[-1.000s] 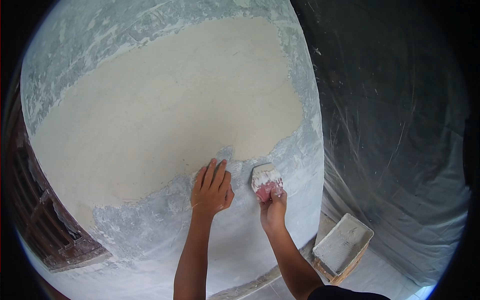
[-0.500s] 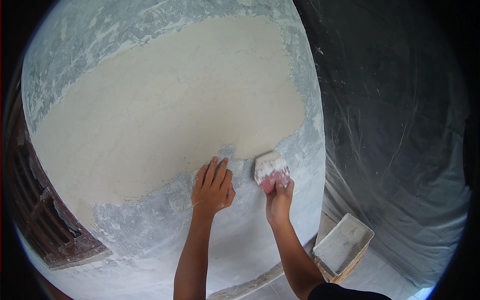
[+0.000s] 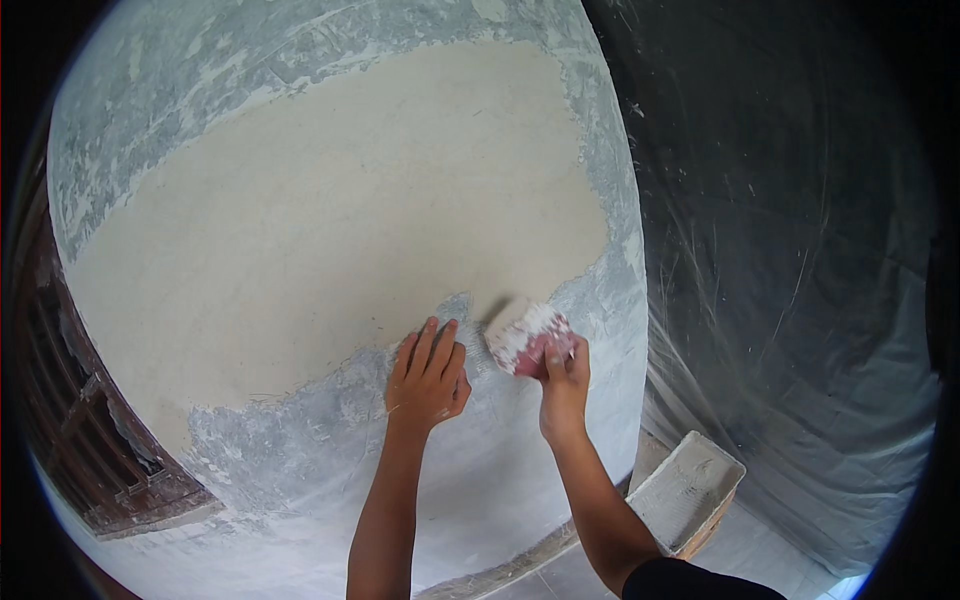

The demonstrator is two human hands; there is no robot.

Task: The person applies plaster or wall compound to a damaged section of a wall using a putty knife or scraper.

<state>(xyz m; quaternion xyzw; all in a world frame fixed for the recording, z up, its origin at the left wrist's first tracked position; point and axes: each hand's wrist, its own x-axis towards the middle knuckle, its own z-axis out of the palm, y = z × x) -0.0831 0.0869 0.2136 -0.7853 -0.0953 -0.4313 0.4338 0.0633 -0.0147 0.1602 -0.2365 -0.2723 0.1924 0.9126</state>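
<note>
In front of me rises a grey wall (image 3: pixel 300 455) with a large cream patch of filler (image 3: pixel 380 190) across its middle. My right hand (image 3: pixel 566 388) grips a flat red putty scraper (image 3: pixel 530 338) coated in white filler, with thumb and fingers on its lower edge. The scraper is against the wall, or very close to it, at the patch's lower right border. Left of it, my left hand (image 3: pixel 427 375) rests on the wall with its fingers stretched upward, holding nothing. Between the two is a small bare grey spot (image 3: pixel 457 308).
At lower right, below the wall, a tray (image 3: pixel 690 485) with pale filler residue sits on a brownish support. Dark plastic sheeting (image 3: pixel 790 250) hangs along the right side. A brown wooden window frame with bars (image 3: pixel 95 430) is at the left. Grey floor tiles (image 3: pixel 560 580) show below.
My right hand has tilted the scraper to the left and shifted it slightly that way along the wall. My left hand stays in place.
</note>
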